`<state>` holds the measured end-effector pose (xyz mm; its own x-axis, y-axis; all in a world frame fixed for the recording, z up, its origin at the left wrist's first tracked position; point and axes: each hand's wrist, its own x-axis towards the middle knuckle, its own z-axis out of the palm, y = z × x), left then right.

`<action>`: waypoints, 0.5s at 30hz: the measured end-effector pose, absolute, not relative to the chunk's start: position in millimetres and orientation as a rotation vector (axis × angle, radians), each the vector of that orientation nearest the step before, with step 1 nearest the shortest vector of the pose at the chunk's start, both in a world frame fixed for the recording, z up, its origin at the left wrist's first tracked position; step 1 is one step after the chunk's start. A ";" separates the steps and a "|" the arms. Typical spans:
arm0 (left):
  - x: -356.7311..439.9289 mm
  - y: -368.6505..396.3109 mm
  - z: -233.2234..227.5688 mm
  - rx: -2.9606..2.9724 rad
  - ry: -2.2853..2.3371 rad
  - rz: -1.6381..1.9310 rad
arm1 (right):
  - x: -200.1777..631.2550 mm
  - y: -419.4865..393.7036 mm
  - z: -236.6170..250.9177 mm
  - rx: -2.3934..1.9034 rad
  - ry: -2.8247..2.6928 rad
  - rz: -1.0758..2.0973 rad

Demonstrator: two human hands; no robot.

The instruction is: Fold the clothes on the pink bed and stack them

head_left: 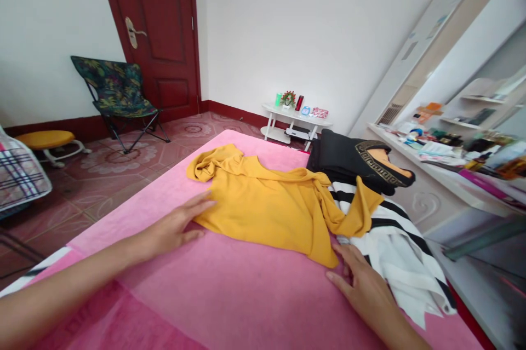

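A mustard-yellow long-sleeved top (263,207) lies spread on a pink bedcover (246,290), its sleeves bunched at the far left and the right. At its left edge is my left hand (187,221), fingers stretched out and fingertips at the fabric. My right hand (355,273) is beside the lower right corner, thumb and fingers apart, fingertips close to the hem. Neither hand grips the cloth. The top's right sleeve overlaps a black-and-white striped garment (406,257).
Folded black clothing (349,158) with a gold pattern is stacked at the bed's far right. A cluttered dresser (444,169) stands along the right. Beyond the bed are a small white table (283,112), a folding chair (119,90) and a yellow stool (47,140).
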<state>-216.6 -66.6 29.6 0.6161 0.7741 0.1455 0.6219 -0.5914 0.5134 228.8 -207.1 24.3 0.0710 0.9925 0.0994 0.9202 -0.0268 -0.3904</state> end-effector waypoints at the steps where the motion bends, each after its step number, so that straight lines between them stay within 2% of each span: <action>1: -227.7 -66.7 22.9 2.433 1.289 0.595 | 226.2 -205.1 24.4 -1.999 -1.914 0.283; 3: -244.0 -63.4 11.0 2.402 1.552 0.657 | 220.0 -199.8 25.7 -1.979 -1.933 0.286; 5: -250.5 -59.0 4.4 2.379 1.605 0.594 | 214.8 -193.9 27.6 -1.946 -1.951 0.290; 8: -241.8 -55.5 5.3 2.401 1.448 0.574 | 211.2 -186.0 31.0 -1.888 -1.953 0.280; 15: -196.8 -51.4 22.6 2.234 1.096 0.813 | 210.0 -173.0 56.4 -1.728 -1.894 0.358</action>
